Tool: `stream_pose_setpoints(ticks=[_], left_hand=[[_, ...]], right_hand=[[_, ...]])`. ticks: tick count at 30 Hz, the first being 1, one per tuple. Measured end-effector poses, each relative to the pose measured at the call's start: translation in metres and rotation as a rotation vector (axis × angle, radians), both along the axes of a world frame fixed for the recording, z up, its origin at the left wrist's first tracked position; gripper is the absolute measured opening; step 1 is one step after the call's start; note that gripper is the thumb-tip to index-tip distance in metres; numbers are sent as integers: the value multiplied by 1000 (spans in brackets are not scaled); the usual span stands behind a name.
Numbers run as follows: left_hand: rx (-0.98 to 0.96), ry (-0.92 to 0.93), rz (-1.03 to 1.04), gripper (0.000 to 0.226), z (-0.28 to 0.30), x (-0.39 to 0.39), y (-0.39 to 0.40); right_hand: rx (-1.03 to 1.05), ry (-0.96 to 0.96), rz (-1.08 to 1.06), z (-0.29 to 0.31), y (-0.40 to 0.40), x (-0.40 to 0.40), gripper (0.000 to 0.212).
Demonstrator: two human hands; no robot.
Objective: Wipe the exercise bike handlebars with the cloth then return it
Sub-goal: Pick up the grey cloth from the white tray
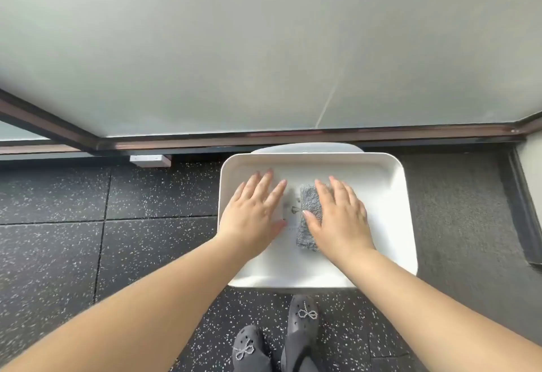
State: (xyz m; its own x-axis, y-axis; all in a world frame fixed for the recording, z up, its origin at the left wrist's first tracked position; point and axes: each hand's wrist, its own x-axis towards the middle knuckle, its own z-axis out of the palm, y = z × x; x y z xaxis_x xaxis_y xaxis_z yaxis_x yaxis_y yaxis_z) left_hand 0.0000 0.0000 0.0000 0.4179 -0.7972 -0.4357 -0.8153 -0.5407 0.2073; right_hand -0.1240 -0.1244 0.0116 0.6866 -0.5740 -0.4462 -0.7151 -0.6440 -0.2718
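HEAD VIEW | A folded grey fluffy cloth (307, 215) lies mid-tray in a white rounded plastic tray (390, 195) | right hand (337, 216) rests flat on it, fingers straight, gripping nothing | left hand (253, 210) spread flat beside it (apart from the cloth) | Advice: pinch the cloth's edge, lift cleanly; exercise bike unseen.

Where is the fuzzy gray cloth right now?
In the head view, the gray cloth lies folded inside the white tray, right of its middle. The right hand rests flat on it, and the left hand rests beside it on the tray.
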Motion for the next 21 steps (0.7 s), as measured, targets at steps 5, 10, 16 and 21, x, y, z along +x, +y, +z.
stream_pose_setpoints(ticks=[5,10,16,21], left_hand=[[-18,-6,35,80,-14,4,-2],[-25,-8,43,80,-18,6,-2],[-6,-1,47,78,-17,6,-2],[44,19,-3,70,8,9,4]], right_hand=[[-120,-108,-115,-9,6,4,65],[-85,-84,-157,-18,15,8,66],[-10,-113,-194,-22,7,11,52],[138,-144,-207,4,-3,1,50]])
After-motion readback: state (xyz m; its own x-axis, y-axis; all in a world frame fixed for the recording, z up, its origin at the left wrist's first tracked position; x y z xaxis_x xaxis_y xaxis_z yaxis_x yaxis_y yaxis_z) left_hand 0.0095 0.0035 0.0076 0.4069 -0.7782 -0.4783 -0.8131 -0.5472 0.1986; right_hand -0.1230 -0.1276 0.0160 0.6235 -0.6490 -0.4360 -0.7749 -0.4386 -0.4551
